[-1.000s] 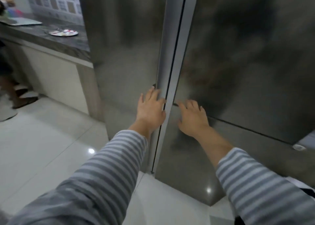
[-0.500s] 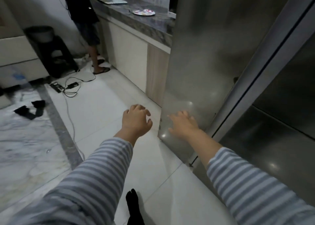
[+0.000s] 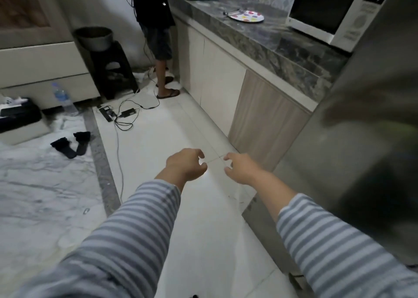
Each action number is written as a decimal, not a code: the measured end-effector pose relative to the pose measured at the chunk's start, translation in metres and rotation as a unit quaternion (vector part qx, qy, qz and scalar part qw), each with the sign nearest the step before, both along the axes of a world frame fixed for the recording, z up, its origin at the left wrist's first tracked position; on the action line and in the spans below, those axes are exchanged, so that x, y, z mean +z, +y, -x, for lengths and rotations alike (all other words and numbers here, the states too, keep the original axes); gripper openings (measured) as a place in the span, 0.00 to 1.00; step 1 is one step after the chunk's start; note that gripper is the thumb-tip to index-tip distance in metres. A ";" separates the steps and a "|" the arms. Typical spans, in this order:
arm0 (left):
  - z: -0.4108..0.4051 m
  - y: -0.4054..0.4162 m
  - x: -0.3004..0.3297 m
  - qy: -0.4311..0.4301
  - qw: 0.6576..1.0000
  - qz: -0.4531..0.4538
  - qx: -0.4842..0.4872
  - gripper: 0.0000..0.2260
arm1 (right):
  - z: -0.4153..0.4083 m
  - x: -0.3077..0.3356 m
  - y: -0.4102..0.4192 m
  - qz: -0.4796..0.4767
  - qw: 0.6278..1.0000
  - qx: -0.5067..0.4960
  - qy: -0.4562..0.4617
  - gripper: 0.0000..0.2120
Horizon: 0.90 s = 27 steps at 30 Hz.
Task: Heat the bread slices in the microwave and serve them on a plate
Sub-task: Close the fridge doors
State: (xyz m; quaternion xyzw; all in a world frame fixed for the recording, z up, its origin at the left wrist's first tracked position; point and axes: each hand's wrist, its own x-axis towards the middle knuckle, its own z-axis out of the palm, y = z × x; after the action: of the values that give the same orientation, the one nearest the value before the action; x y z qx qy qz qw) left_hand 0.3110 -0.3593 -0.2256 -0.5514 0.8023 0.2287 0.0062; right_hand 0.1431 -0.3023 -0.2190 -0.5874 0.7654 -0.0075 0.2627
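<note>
A white microwave (image 3: 332,10) with a dark door, which is closed, stands on the dark stone counter (image 3: 267,42) at the top right. Left of it lies a white plate (image 3: 246,17) with coloured spots. No bread shows anywhere. My left hand (image 3: 185,164) and my right hand (image 3: 241,167) hang side by side over the white floor, both empty with fingers loosely curled and apart. Striped sleeves cover both forearms.
The steel fridge (image 3: 362,144) fills the right side, its doors closed. Another person (image 3: 156,26) stands at the counter's far end. Cables and a power strip (image 3: 117,114) lie on the floor beside a black stool (image 3: 110,71), a bottle (image 3: 62,98) and dark socks (image 3: 70,144).
Both hands have come off the fridge doors and now hang free. My view has swung left, bringing the counter, plate and microwave into sight.
</note>
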 end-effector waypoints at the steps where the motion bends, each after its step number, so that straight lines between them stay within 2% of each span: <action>1: -0.001 -0.016 0.001 -0.001 1.000 -0.002 0.004 0.16 | 0.001 0.001 -0.017 0.001 1.000 0.003 -0.002 0.21; 8: 0.014 -0.137 0.007 -0.001 1.000 0.002 0.010 0.16 | 0.022 0.004 -0.146 0.020 0.999 0.021 0.014 0.20; 18: 0.082 -0.334 0.026 0.012 1.000 0.021 0.008 0.17 | 0.084 0.014 -0.343 0.038 0.999 -0.001 0.004 0.19; 27: 0.161 -0.503 0.045 0.028 0.994 0.049 -0.090 0.17 | 0.148 0.035 -0.484 0.076 0.994 -0.069 0.027 0.19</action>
State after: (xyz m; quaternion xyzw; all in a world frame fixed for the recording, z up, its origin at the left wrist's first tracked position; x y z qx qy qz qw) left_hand 0.1499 -0.8618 -0.1810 -0.4696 0.8589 0.2031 -0.0230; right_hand -0.0050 -0.7867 -0.1837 -0.5514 0.8082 -0.0681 0.1953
